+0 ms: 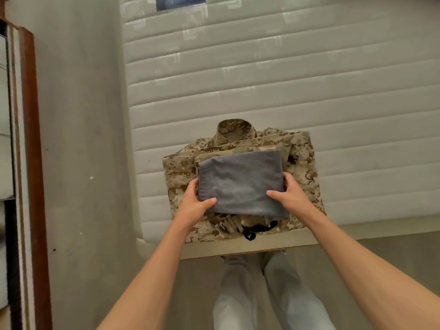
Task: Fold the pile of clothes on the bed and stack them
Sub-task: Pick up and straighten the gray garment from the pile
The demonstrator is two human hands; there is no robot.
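Grey folded cloth [240,184], tan pixel-camouflage garments [302,163], white quilted mattress [285,79]

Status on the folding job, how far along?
Done: folded camouflage garments stacked at the mattress edge. In hand: left hand and right hand grip the folded grey garment on top. Left: release it; one blue item lies at the far edge.

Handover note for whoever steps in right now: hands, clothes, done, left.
Left hand and right hand each grip a side of the folded grey garment, thumbs on top.
It sits on the stack of folded camouflage clothes at the near edge of the mattress.
Done: stack looks built, grey piece on top.
Left: let go. A blue item lies at the far edge; cannot tell if it is folded.
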